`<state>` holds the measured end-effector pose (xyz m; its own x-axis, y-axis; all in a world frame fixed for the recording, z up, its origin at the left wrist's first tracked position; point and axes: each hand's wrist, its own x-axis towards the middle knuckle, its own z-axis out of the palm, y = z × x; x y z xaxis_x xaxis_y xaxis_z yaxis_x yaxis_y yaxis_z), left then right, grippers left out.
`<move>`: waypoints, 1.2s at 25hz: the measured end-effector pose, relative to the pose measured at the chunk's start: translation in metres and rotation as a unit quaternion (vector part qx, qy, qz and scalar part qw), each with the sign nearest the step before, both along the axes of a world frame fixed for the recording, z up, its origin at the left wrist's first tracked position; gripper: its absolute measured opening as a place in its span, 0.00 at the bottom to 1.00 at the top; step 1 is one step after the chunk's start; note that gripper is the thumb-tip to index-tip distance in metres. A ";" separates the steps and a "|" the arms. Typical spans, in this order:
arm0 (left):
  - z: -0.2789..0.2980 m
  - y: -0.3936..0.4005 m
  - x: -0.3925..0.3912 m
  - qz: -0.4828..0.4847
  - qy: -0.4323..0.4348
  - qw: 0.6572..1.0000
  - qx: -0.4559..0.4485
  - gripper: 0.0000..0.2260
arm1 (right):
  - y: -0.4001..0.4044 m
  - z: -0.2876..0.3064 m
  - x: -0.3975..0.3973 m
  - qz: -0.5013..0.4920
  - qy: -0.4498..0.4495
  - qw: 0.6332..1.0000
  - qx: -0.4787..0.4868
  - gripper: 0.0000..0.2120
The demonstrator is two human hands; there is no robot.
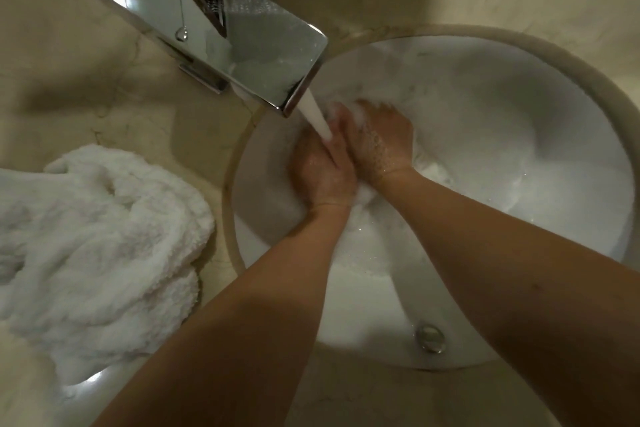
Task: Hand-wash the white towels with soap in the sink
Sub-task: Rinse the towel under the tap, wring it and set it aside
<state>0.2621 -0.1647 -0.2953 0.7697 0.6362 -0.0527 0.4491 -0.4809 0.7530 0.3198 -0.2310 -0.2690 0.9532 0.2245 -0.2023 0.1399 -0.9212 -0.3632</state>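
Scrubbing mid-wash, both hands [349,156] clench a wet towel [431,172] under the faucet stream [317,116]; left of the grip, another towel [93,253] waits on the tabletop [86,107].

towel [86,253]: white, fluffy | sink [519,135]: white | faucet [207,28]: mirrored chrome | counter [69,80]: beige marble, faint veins

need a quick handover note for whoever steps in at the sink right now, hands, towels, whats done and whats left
Left hand: in the basin, pressed down on the wet white towel, fingers curled on it.
Right hand: beside the left, touching it, also gripping that towel.
Tap is running; the stream lands on the hands.
Sink: holds the towel in suds. The drain fitting shows near the front edge.
A second white towel lies bunched on the counter to the left, outside the sink.
Done: one towel wet and being scrubbed.
Left: finish it, then wash the counter towel.
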 end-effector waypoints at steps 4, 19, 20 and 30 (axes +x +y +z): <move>0.013 0.000 0.004 -0.008 -0.004 1.000 0.029 0.18 | 0.001 0.004 0.004 -0.047 0.065 0.995 0.061 0.27; 0.106 0.002 -0.009 0.101 -0.081 0.960 -0.248 0.24 | 0.006 0.073 -0.014 -0.299 0.125 0.791 0.518 0.15; 0.109 0.005 -0.008 0.098 -0.042 0.981 -0.164 0.26 | 0.010 0.072 -0.016 -0.290 0.114 0.799 0.514 0.15; 0.059 0.022 -0.030 -0.006 -0.035 0.999 -0.020 0.14 | -0.012 0.050 -0.020 -0.134 0.097 0.950 0.264 0.13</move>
<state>0.2321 -0.1427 -0.2368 0.7796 0.6259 -0.0235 0.3891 -0.4545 0.8012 0.2998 -0.2431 -0.2187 0.9465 0.0990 -0.3070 -0.1906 -0.5964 -0.7797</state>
